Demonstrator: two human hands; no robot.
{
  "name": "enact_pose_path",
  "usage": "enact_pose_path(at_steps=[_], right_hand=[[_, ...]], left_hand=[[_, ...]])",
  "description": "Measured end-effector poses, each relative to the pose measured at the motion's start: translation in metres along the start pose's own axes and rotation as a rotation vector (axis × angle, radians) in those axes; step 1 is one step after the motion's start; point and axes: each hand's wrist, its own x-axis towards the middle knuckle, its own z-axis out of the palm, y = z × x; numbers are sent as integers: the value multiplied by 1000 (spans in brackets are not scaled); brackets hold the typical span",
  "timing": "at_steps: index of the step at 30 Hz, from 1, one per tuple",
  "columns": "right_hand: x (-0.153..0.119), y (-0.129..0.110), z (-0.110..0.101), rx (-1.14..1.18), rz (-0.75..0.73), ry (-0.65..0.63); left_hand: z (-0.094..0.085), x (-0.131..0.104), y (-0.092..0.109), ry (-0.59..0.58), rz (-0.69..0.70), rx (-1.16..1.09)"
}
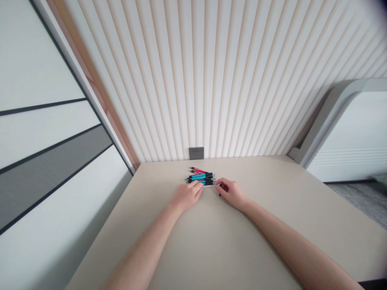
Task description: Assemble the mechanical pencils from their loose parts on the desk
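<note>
On the table lies a row of click pens point(202, 177) with teal barrels and black grips, their tips pointing right. Beyond them are red pens point(198, 170) with black ends, slightly askew. My left hand point(187, 195) is closed in a pinch at the near side of the pile. Between my hands runs a thin pale rod point(208, 185), resembling a pen refill, its left end at my left fingertips. My right hand point(231, 192) is also closed, fingertips by the rod's right end, around a short black pen part point(220, 194) that is partly hidden by the fingers.
The beige table point(211, 241) meets a ribbed white wall point(196, 80) at its far edge. A dark socket point(196, 153) sits low on that wall behind the pens. On the left stands a white and grey cabinet point(45, 193); on the right, a white headboard-like panel point(353, 133).
</note>
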Motion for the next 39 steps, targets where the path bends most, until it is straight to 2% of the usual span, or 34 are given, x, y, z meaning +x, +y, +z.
enact_pose_path(at_steps=[5, 10, 13, 22, 29, 39], right_hand=[[0, -2, 0, -11, 5, 6], [2, 4, 0, -105, 76, 126], [3, 7, 0, -159, 90, 146], [1, 4, 0, -243, 48, 61], [2, 0, 4, -353, -131, -91], [15, -10, 7, -571, 44, -121]], left_hand=[[0, 0, -1, -11, -11, 6], [2, 1, -2, -10, -33, 0], [3, 1, -2, -8, -41, -7], [2, 1, -1, -11, -47, -35], [2, 1, -2, -21, -85, -31], [5, 3, -2, -37, -148, -30]])
